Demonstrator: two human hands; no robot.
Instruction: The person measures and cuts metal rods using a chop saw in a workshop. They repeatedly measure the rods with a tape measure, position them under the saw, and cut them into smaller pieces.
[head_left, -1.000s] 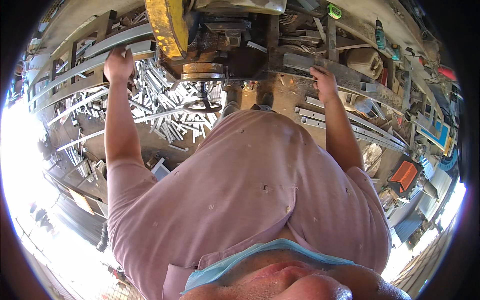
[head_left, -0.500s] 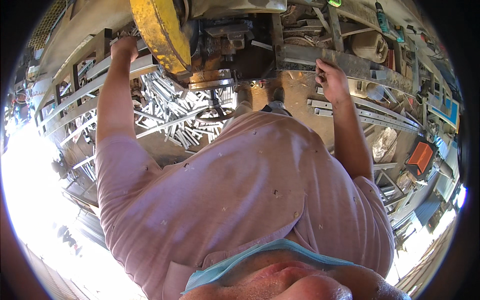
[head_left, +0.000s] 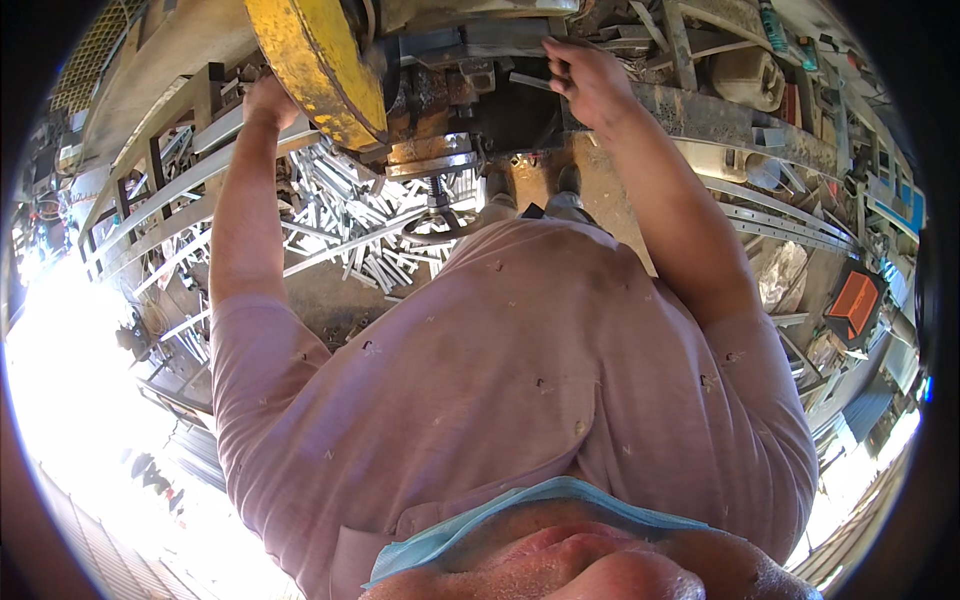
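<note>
My left hand [head_left: 270,103] is closed around a pale metal bar [head_left: 225,130] beside the yellow curved guard [head_left: 318,70] of what looks like a cut-off saw; its fingertips are partly hidden. Across the machine from it, my right hand [head_left: 592,85] hovers by the dark bed, its fingers loosely bent and apart, with nothing seen in them. Between the hands, a short metal piece [head_left: 530,80] juts out near the machine's vice. Below the guard sits a screw with a round handwheel [head_left: 437,225].
Many short cut metal pieces [head_left: 345,180] lie heaped on the floor under the machine. Long perforated metal strips [head_left: 790,230] lie at the right, near an orange-and-black box [head_left: 853,305]. A dirty plastic canister [head_left: 748,80] and a green drill [head_left: 773,28] are at the far right.
My right hand has moved left and away from me, from the metal beam to the machine's bed. My left hand stays beside the yellow guard; the whole view has shifted slightly.
</note>
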